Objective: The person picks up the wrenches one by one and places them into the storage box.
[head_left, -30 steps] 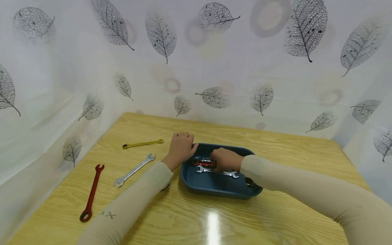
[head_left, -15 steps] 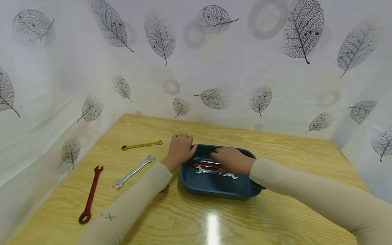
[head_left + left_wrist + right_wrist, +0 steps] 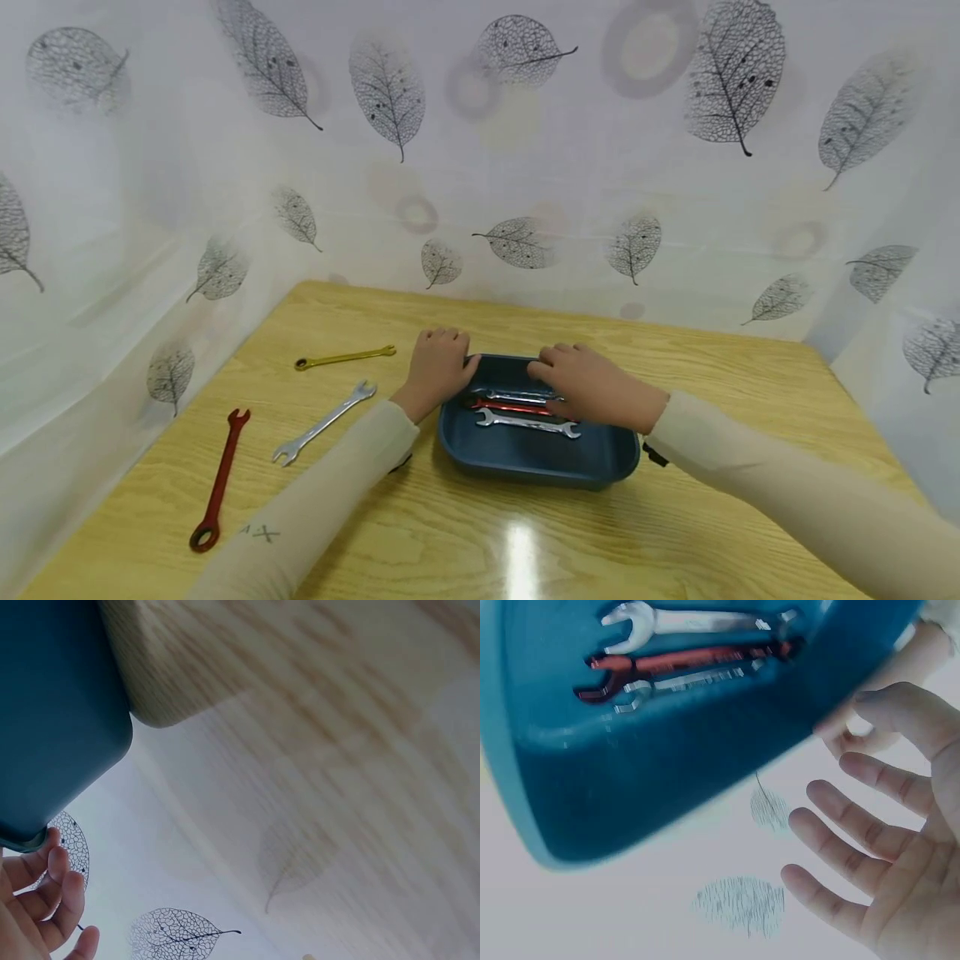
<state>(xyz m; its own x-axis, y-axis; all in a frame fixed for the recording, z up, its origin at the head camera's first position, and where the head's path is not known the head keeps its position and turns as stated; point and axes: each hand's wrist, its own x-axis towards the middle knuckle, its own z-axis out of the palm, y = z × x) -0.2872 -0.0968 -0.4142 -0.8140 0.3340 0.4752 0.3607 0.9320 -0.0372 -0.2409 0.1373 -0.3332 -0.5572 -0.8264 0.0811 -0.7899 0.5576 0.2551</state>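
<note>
A dark blue tray (image 3: pixel 525 477) stands on the table, holding a silver double open-end wrench (image 3: pixel 528 424), a red wrench (image 3: pixel 517 408) and a smaller silver wrench (image 3: pixel 525 396). My left hand (image 3: pixel 437 367) grips the tray's far left corner, thumb at the rim; the left wrist view shows its curled fingers (image 3: pixel 58 900) against the outer edge. Above the tray's right part is my right hand (image 3: pixel 592 387), hiding the right ends of the red and small silver wrenches. In the right wrist view its fingers (image 3: pixel 855 825) are spread, with nothing in them.
Left of the tray lie a yellow wrench (image 3: pixel 345 357), a silver open-end wrench (image 3: pixel 324 423) and a dark red wrench (image 3: pixel 220 482) on the wooden table (image 3: pixel 420 542). A leaf-patterned sheet (image 3: pixel 480 183) rises behind the table and at its sides.
My right hand has lifted off the wrenches in the tray, opened and moved right. More of the red and small silver wrenches now shows. The left hand keeps its hold on the tray.
</note>
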